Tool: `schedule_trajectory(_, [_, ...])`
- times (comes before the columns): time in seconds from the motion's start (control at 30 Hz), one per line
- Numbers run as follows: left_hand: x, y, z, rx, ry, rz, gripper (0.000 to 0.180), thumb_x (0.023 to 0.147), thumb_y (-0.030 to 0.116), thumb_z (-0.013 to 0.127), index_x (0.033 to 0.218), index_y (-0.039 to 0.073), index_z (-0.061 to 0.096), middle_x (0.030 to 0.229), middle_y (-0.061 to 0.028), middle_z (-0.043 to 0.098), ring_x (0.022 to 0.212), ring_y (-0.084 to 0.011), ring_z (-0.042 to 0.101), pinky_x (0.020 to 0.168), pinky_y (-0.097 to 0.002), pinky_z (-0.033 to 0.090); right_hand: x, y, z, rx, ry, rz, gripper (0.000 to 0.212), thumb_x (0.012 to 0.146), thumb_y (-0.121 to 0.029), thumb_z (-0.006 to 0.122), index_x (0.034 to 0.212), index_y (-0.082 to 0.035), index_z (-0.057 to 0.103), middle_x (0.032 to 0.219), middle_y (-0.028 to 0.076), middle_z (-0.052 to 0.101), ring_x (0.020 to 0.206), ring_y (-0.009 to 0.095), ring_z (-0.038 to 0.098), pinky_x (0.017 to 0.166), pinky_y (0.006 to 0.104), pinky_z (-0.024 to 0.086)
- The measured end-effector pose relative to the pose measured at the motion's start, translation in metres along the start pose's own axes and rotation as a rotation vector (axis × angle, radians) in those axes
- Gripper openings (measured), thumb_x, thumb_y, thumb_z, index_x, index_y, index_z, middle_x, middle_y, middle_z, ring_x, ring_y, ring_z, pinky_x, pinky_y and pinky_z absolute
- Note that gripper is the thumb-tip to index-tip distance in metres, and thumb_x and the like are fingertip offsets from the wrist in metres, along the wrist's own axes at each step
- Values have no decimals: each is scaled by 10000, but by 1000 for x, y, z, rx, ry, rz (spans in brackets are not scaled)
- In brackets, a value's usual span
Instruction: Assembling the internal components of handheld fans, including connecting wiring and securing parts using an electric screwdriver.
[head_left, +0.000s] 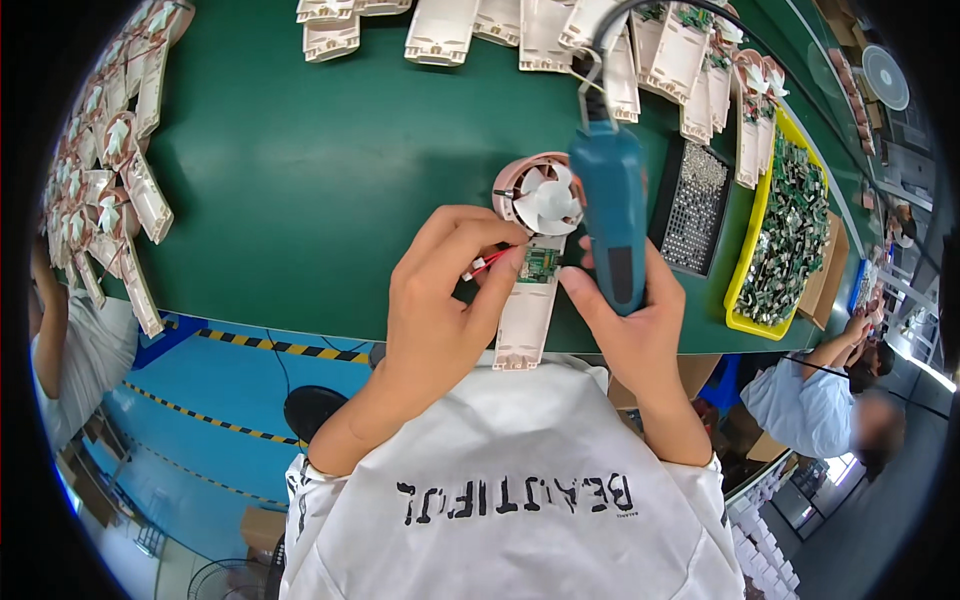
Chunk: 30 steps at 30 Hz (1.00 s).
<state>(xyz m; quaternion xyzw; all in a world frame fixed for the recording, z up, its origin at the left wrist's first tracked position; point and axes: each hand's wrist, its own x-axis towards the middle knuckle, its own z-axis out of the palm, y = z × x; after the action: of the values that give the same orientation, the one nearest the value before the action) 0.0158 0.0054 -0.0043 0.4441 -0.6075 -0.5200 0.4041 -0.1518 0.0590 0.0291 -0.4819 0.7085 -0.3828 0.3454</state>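
A pink-and-white handheld fan body [527, 320] lies open on the green table [320, 180], its white blades [548, 197] at the far end and a small green circuit board [540, 264] in the handle. My left hand [440, 300] presses on the fan's handle beside the board, fingers over red wires [487, 263]. My right hand [628, 320] grips a teal electric screwdriver [612, 215], held upright just right of the board, with its cable running up and away.
Rows of white fan shells [470, 25] line the far edge and the left side [110, 160]. A black tray of screws [693, 205] and a yellow bin of circuit boards [785, 235] sit to the right. Another person [820, 400] works at right.
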Motion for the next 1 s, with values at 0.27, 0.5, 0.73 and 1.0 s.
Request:
schedule_trajectory(0.27, [2,16,1,71,-58,-154,149,811,-38,657,953,5,649,955,-107,617,735,-200,635,630,-279,527,6,1,8,22,-54,163,257,802,-134,759,961,9,618,696,34,614,617,56,526,568,243,453])
schedule_trajectory(0.5, [-1,14,7,96,14,-75,146,801,-67,642,932,-5,630,946,-116,622,739,-210,648,633,-276,532,5,1,14,79,-30,171,268,804,-144,758,963,8,606,681,33,610,602,47,518,546,240,444])
schedule_trajectory(0.73, [1,15,10,49,5,-145,129,826,-79,613,940,-17,614,956,-123,624,774,-191,652,648,-255,553,4,-1,15,79,-28,198,274,814,-152,752,966,14,598,688,54,633,588,67,558,543,247,456])
schedule_trajectory(1.0, [2,23,9,33,-6,-252,133,834,-84,600,952,-25,611,931,-111,614,801,-190,657,684,-250,578,5,-4,17,98,-13,231,282,816,-163,748,974,16,598,678,55,621,584,69,550,541,252,454])
